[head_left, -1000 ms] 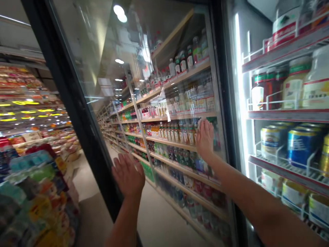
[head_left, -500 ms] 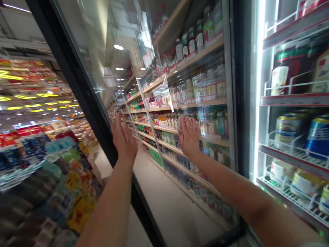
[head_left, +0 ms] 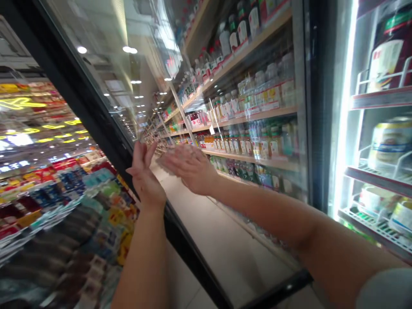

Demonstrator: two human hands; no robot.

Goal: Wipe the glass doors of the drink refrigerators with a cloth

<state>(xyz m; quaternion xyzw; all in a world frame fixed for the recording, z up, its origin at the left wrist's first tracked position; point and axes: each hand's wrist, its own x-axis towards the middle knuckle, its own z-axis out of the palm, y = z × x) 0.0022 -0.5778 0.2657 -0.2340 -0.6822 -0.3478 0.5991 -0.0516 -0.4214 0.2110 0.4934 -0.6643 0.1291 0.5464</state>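
Observation:
An open glass fridge door (head_left: 180, 51) with a black frame (head_left: 96, 124) stands in front of me. My left hand (head_left: 144, 176) is raised with fingers stretched out, against the door's black edge. My right hand (head_left: 188, 165) is flat and spread on the glass just to its right, blurred by motion. Neither hand holds anything. Through the glass I see an aisle of drink shelves (head_left: 251, 116).
On the right the lit fridge interior (head_left: 380, 98) holds cans and jars on white wire racks. At the left, displays of colourful packets (head_left: 64, 193) sit below me. The shop floor (head_left: 225, 249) shows through the glass.
My right hand slid left across the glass toward my left hand, which rose along the door's edge. The door swung wider and the view shifted left.

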